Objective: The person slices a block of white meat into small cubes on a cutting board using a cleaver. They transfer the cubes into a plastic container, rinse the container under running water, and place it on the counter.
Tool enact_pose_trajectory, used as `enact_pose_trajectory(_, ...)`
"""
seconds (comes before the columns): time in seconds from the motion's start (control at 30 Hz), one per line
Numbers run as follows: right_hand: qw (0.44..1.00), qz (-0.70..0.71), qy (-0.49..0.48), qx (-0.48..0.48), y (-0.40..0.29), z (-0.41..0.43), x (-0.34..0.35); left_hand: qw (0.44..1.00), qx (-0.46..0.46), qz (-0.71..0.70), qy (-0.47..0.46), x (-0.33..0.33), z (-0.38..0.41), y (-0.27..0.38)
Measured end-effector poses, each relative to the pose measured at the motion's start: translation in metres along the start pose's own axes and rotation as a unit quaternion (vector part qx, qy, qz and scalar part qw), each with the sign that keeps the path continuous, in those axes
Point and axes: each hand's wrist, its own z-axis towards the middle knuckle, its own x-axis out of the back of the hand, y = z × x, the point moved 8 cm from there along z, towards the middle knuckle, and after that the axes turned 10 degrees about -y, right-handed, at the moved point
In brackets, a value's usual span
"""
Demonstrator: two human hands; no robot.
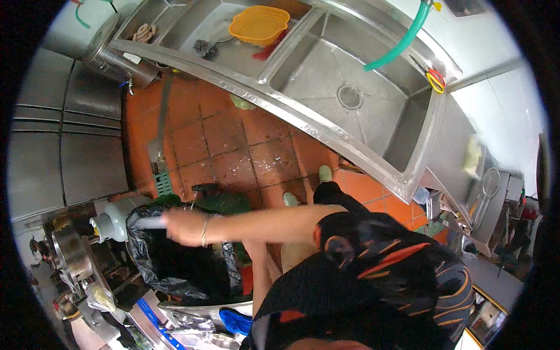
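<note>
My right arm reaches left across the view, a thin band around its wrist. My right hand (186,227) is over a bin lined with a black plastic bag (151,264). It grips a whitish object (151,223), too blurred to name, above the bag's far rim. My left forearm (261,280) passes beneath the right one beside the bin; the left hand itself is hidden. The bag's inside is too dark to make out.
A steel sink (321,74) holds a yellow plastic basket (259,25). A green hose (400,48) hangs over the right basin; red-and-yellow-handled scissors (435,81) lie on its rim. Behind the bin stands a grey gas cylinder (118,218). Wet terracotta tiles (227,131) cover the floor.
</note>
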Motion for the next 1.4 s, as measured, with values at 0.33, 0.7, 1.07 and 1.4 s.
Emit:
enact_pose_trajectory(0.33, 0.954, -0.243, 0.151, 0.09, 0.026, -0.079, 0.128, 0.998, 0.004, -0.028, -0.053, -0.015, 0.024, 0.028)
enact_pose_trajectory(0.7, 0.669, -0.18, 0.507, -0.513, 0.353, -0.542, 0.406, 0.978, -0.153, 0.136, -0.032, -0.083, 0.116, 0.157)
enact_pose_trajectory(1.07, 0.616, -0.211, 0.525, -0.549, 0.361, -0.443, 0.465, 0.888, -0.25, 0.386, 0.033, -0.188, 0.235, 0.3)
enact_pose_trajectory(1.4, 0.597, -0.238, 0.552, -0.531, 0.35, -0.383, 0.585, 0.88, -0.212, 0.424, 0.022, -0.188, 0.238, 0.292)
